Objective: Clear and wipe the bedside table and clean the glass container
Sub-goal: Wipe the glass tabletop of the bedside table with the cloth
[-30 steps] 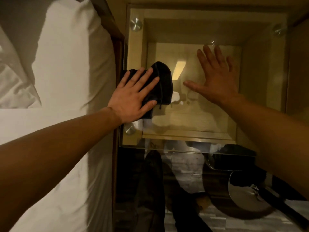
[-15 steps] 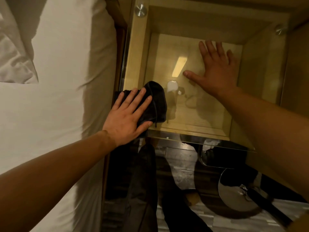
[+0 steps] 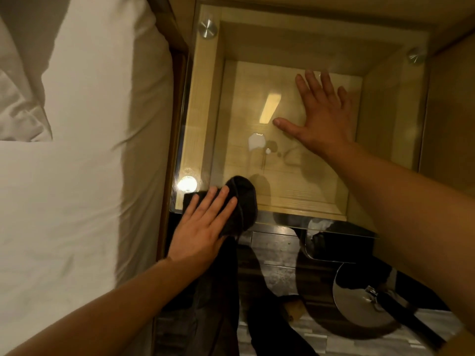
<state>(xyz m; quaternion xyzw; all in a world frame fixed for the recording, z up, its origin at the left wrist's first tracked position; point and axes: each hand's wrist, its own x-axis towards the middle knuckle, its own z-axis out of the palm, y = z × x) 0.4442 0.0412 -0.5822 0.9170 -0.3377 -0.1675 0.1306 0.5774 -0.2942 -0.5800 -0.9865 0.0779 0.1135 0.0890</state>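
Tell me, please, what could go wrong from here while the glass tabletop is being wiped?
The left hand presses the dark cloth at the near-left corner of the glass tabletop, partly past the edge; it may slip off. The right hand lies flat on the glass and may leave fresh smears. Both hands bear on a pane held by metal studs; leaning hard could stress it.

White bed [image 3: 77, 201] left; round metal disc [image 3: 359, 301] on floor [image 3: 272, 255].

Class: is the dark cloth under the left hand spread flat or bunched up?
Bunched. The dark cloth humps in a rounded fold beyond the flat left hand pressing it onto the glass tabletop.
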